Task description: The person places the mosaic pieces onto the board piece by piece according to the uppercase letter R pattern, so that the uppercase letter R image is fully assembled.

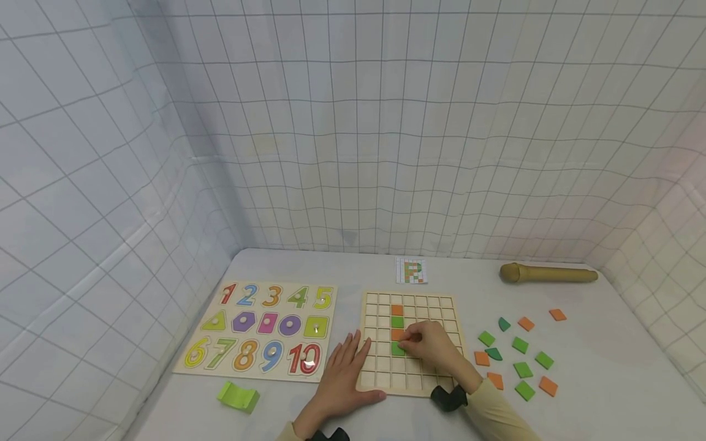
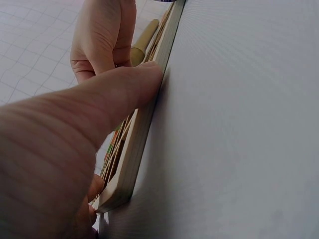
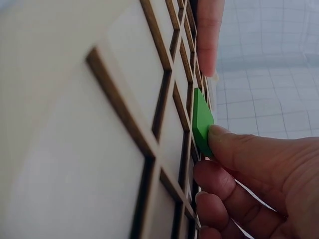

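Observation:
A wooden grid board [image 1: 384, 381] lies flat on the white-covered table. One column of it holds an orange tile [image 1: 397, 310], a green tile [image 1: 397, 321] and another orange tile [image 1: 396, 335]. Just below these, my right hand [image 1: 432, 348] pinches a green square tile [image 3: 202, 122]; it stands tilted at a cell in the right wrist view. My left hand [image 1: 343, 380] rests along the board's left side with fingers straight. Its thumb [image 2: 134, 82] touches the board's front edge in the left wrist view.
Loose orange and green tiles [image 1: 520, 345] lie right of the board. A number-and-shape puzzle [image 1: 254, 367] is on the left, with a green curved block [image 1: 238, 397] before it. Behind the board are a small pattern card [image 1: 411, 271] and a brown stick [image 1: 551, 274].

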`<move>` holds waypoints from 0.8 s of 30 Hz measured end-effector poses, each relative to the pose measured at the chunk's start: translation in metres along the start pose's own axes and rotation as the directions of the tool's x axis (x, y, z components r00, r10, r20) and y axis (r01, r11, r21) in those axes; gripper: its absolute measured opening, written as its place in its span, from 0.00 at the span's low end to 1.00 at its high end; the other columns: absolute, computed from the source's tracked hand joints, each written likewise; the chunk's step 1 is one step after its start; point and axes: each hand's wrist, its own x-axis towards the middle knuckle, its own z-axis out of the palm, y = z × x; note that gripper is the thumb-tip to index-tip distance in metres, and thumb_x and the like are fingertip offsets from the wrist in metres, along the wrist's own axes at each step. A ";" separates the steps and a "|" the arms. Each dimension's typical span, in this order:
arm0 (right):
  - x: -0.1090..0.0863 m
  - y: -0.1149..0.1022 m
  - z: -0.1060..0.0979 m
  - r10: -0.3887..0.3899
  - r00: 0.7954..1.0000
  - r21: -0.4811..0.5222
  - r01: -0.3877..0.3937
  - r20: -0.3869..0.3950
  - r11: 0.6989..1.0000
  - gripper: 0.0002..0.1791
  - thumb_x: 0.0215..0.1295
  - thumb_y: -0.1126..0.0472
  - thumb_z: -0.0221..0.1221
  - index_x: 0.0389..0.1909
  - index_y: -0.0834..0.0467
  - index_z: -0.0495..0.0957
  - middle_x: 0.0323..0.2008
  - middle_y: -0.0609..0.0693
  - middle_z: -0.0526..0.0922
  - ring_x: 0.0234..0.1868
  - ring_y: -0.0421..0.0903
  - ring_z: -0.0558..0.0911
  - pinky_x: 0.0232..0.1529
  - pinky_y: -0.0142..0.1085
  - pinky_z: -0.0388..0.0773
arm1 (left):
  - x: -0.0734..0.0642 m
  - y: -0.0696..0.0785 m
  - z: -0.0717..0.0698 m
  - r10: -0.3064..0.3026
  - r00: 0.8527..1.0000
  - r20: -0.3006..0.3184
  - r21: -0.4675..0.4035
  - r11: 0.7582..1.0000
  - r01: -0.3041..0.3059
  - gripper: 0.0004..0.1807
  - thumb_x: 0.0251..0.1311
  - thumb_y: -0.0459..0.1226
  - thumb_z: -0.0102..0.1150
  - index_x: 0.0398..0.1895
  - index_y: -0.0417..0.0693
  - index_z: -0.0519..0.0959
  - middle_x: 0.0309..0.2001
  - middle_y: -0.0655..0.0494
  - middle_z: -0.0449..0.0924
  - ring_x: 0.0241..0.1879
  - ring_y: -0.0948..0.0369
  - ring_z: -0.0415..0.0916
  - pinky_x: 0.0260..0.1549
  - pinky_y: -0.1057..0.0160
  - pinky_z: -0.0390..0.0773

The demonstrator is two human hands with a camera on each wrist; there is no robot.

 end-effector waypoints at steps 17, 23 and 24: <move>0.000 -0.001 0.000 0.012 1.000 -0.002 -0.012 0.003 1.000 0.05 0.56 0.61 0.68 0.24 0.52 0.83 0.22 0.38 0.76 0.24 0.37 0.72 0.25 0.30 0.72 | 0.000 -0.001 0.000 -0.006 1.000 0.009 0.001 1.000 0.006 0.53 0.50 0.64 0.58 0.72 0.40 0.57 0.73 0.40 0.46 0.72 0.46 0.40 0.66 0.45 0.44; -0.001 0.000 0.001 0.010 1.000 -0.009 -0.010 0.015 1.000 0.03 0.54 0.62 0.69 0.26 0.51 0.83 0.24 0.37 0.76 0.25 0.37 0.72 0.25 0.30 0.72 | 0.001 -0.001 0.001 -0.011 1.000 0.012 -0.003 1.000 0.011 0.53 0.50 0.64 0.59 0.71 0.40 0.57 0.73 0.41 0.46 0.72 0.46 0.40 0.66 0.45 0.45; -0.001 0.000 0.001 0.007 1.000 -0.009 -0.007 0.017 1.000 0.03 0.53 0.62 0.69 0.26 0.51 0.83 0.24 0.38 0.76 0.25 0.37 0.72 0.25 0.30 0.72 | 0.001 -0.001 0.001 -0.010 1.000 0.011 -0.002 1.000 0.010 0.53 0.50 0.64 0.59 0.71 0.40 0.58 0.73 0.41 0.46 0.72 0.46 0.40 0.66 0.45 0.45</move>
